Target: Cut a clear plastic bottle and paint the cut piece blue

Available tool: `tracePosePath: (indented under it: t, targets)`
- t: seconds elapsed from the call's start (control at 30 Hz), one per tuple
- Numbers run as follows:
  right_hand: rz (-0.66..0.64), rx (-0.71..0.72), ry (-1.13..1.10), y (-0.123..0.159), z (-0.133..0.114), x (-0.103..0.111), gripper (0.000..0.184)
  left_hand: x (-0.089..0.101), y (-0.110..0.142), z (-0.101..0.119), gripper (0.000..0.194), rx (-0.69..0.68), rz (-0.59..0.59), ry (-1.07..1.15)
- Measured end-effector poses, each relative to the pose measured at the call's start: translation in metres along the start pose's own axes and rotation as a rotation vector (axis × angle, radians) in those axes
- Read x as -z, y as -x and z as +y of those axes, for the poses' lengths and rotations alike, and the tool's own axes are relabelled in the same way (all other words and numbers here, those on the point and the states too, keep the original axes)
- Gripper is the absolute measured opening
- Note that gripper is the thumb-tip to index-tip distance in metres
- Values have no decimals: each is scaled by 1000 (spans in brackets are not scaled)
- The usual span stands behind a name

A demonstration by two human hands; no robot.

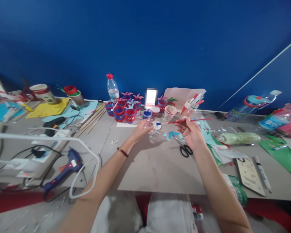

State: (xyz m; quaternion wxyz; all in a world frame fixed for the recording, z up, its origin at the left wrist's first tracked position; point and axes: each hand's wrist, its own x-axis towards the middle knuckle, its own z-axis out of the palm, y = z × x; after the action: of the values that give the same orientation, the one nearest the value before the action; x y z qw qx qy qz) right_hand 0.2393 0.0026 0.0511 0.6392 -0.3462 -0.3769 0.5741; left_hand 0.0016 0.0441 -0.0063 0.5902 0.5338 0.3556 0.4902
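My left hand (141,130) is closed round a clear plastic bottle piece (152,125). A thin red-handled paintbrush (168,122) is pinched in the fingers of my right hand (192,132), and its blue-coated tip is at the right side of the clear piece; whether they touch I cannot tell. Just behind my left hand stands a jar of blue paint (147,114), with a white lid (158,126) lying nearby. Black-handled scissors (184,150) rest beside my right hand among light-blue scraps (167,136). Several red and blue painted cups (130,116) with faces and paper leaves cluster at the back.
A blue glue gun (71,165), a power strip (42,155) and a looping white cable (95,158) occupy the left. Wooden sticks (93,121) lie behind. Paper cups (170,113) and pens stand at the back. A phone (249,174) and bottles (239,138) are on the right.
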Motion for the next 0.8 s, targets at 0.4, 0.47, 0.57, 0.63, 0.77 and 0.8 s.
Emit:
tracePosePath:
  t: [0.4, 0.47, 0.57, 0.63, 0.77, 0.8]
  targets:
    - [50, 19, -104, 12, 23, 8, 24, -6, 20, -1, 43, 293, -12, 261]
    - [38, 24, -92, 14, 24, 9, 20, -7, 27, -2, 46, 294, 19, 315]
    - [23, 36, -63, 17, 28, 11, 14, -9, 34, -2, 56, 269, 27, 322]
    - [20, 39, -45, 19, 31, 10, 11, -10, 36, -3, 61, 238, 30, 301]
    - [23, 44, -20, 22, 37, 7, 11, -12, 38, -9, 58, 172, 87, 234]
    - [25, 43, -14, 22, 38, 6, 12, -12, 38, -11, 57, 160, 102, 220]
